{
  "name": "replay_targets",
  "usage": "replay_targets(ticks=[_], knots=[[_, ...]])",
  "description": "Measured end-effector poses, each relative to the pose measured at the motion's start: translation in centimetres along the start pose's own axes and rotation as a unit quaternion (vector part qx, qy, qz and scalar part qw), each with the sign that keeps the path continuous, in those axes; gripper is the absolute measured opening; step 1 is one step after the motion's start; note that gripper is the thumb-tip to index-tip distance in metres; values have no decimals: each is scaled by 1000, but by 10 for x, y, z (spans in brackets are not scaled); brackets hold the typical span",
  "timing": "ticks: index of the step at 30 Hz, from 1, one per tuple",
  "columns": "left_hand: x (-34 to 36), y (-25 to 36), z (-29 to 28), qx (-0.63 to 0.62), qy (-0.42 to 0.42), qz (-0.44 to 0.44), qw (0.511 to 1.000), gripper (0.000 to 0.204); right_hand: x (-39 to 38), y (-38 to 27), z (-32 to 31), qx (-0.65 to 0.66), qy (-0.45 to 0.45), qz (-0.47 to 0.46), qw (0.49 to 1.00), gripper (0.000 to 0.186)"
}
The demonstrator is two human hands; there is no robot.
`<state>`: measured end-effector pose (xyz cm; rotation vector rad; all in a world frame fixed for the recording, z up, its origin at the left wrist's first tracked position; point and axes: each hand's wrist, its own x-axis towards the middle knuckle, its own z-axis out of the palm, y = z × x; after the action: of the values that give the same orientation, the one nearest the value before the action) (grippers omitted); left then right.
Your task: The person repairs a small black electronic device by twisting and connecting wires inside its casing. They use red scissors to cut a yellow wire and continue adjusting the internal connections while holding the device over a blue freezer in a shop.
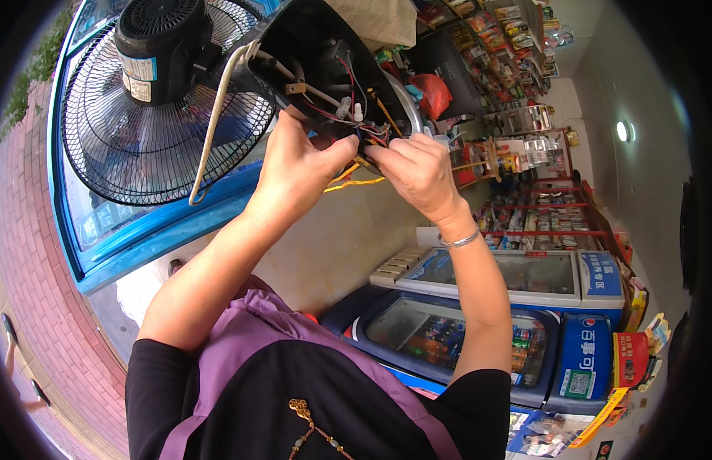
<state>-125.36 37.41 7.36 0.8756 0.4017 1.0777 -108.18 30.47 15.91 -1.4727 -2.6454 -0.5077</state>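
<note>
A black electric fan lies at the upper left, with its wire cage [172, 153] and round motor cover [163, 54] toward me. Beside it, the fan's black control housing [310, 34] is opened up, baring red, black and white wires [354, 100] and a white connector [358, 113]. My left hand [298, 157] grips the housing's near edge, thumb on top and fingers tucked underneath. With fingers pinched, my right hand [417, 169] holds wires at the same edge; its fingertips partly hide them. A beige cord [218, 115] hangs over the housing's left side.
Under the fan is a blue-framed glass-topped freezer [160, 249]. A yellow cord [356, 182] runs below my hands. A red plastic bag [430, 96] lies just beyond the housing. Drinks coolers [448, 337] stand at the lower right, stocked shelves [544, 207] beyond.
</note>
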Motion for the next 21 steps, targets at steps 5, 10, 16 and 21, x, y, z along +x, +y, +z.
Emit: replay_targets(ticks=[5,10,16,21], knots=[[0,5,-1,5,2,7,1000,33,-2,-6,-8,-3,36,7,999,17],[-1,4,0,11,2,8,1000,31,1,-10,-12,-17,49,14,999,18],[-2,4,0,9,10,8,1000,32,2,-10,-11,-41,53,4,998,17],[0,-2,-2,11,5,3,1000,32,15,-10,-14,-39,36,-5,999,23]])
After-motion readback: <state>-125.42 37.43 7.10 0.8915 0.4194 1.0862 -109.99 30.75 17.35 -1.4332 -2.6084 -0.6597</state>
